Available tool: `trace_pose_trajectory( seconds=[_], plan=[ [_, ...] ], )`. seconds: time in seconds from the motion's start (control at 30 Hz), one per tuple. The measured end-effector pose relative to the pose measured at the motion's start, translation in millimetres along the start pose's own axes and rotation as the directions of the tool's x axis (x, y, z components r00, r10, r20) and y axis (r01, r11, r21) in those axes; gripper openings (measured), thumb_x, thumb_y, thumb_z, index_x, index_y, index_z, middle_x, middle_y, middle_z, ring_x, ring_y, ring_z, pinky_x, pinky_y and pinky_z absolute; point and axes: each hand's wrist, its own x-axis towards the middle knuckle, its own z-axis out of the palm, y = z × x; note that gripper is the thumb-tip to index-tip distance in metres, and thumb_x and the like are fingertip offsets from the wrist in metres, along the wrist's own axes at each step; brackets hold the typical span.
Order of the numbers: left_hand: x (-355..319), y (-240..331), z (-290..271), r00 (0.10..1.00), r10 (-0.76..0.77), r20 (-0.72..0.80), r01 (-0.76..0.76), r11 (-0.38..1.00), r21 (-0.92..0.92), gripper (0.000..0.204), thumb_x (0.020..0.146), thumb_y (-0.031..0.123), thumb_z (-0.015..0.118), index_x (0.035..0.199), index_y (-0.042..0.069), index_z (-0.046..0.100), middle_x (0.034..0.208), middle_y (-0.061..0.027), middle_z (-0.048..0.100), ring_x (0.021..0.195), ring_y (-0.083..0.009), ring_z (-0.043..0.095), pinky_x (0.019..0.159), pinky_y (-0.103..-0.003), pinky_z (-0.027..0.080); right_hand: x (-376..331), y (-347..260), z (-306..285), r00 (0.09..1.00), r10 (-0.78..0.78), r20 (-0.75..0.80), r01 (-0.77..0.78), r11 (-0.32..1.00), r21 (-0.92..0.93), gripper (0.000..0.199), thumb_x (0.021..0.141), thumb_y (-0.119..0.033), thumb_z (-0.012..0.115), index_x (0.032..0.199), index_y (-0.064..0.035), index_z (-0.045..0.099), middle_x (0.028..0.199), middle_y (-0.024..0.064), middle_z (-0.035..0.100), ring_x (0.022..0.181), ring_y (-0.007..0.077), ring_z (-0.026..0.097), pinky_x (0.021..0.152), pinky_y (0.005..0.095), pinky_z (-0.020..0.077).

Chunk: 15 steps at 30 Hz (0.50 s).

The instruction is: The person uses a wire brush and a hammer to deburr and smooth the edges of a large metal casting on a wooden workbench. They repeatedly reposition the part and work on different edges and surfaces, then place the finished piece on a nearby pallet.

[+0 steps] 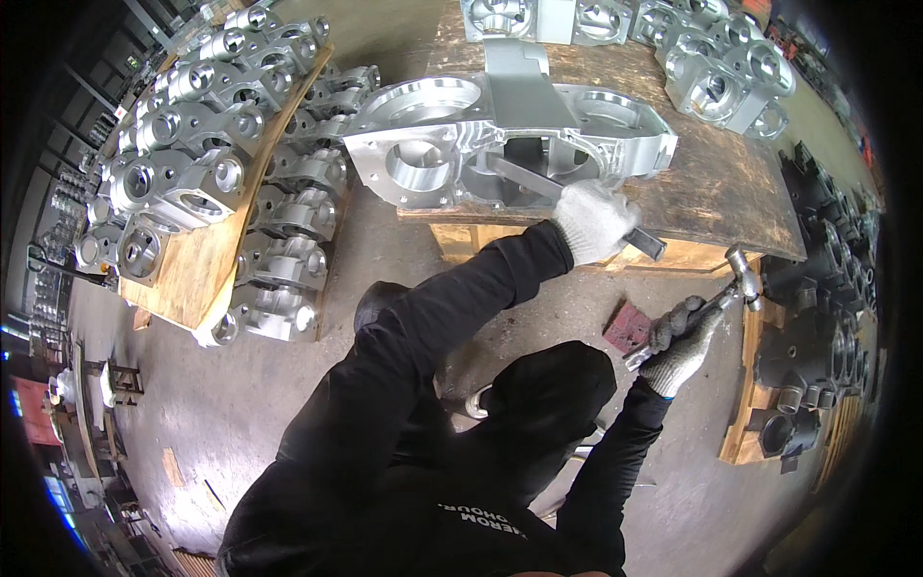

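My left hand (596,221) grips a bar (525,179) entering the casting (529,101); my right hand (685,344) clutches a hammer (744,280) beyond the bench edge (711,231), over floor (687,442).

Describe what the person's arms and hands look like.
The left sleeve and right sleeve are long, black and creased. The left hand wears a whitish knitted glove. The right hand wears a whitish glove with dark grey fingers, and a thin blue edge shows at its wrist.

The left hand (596,223) hides the middle of the metal bar (528,179).
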Motion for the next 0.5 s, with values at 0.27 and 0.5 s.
trace_pose_trajectory(
  seconds=[0.27,0.5],
  plan=[
    [-5,-7,6,0.998,-0.054,-0.037,0.055,0.998,0.043,0.022,0.072,0.033,0.077,0.077,0.013,0.069,0.075,-0.0109,0.068,0.069,-0.0292,0.071,0.062,-0.044,0.053,-11,-12,12,0.995,-0.061,-0.082,0.042,0.975,-0.217,0.049,0.106,-0.056,0.049,0.099,-0.0082,0.059,0.057,-0.0016,0.038,0.036,0.013,0.029,0.033,0.0289,0.0248],
    [-7,-18,-8,0.986,-0.135,0.095,0.129,0.99,0.065,0.031,0.075,0.036,0.078,0.091,0.01,0.07,0.083,-0.0112,0.07,0.071,-0.0275,0.072,0.063,-0.043,0.056,-43,30,40,0.974,0.219,-0.062,-0.228,0.931,-0.286,0.047,0.107,-0.053,0.05,0.093,-0.0092,0.056,0.057,-0.001,0.042,0.034,0.0114,0.033,0.031,0.0264,0.0276]
  ],
)
